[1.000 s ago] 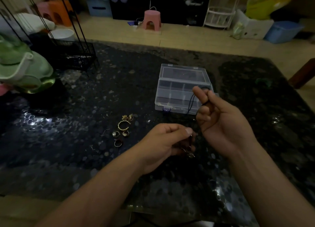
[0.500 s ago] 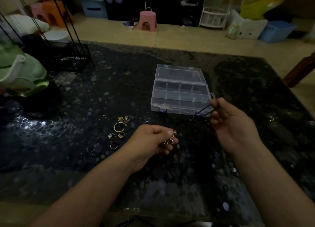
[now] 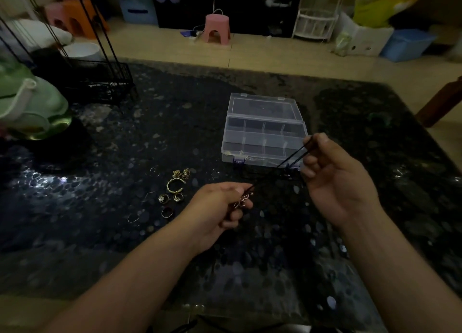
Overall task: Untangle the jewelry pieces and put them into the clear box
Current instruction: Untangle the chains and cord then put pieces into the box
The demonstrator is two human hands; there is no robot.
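Over the dark speckled tabletop [image 3: 125, 232], the left hand [image 3: 215, 212] pinched a small metal pendant [image 3: 243, 199] between thumb and curled fingers, while the right hand [image 3: 335, 180] pinched the doubled black cord [image 3: 292, 157] that ran taut from that pendant up to its fingertips. The clear box [image 3: 265, 132] lay open just beyond the hands, the cord crossing in front of its near right corner. A cluster of gold rings and chains [image 3: 175, 187] lay on the tabletop left of the left hand.
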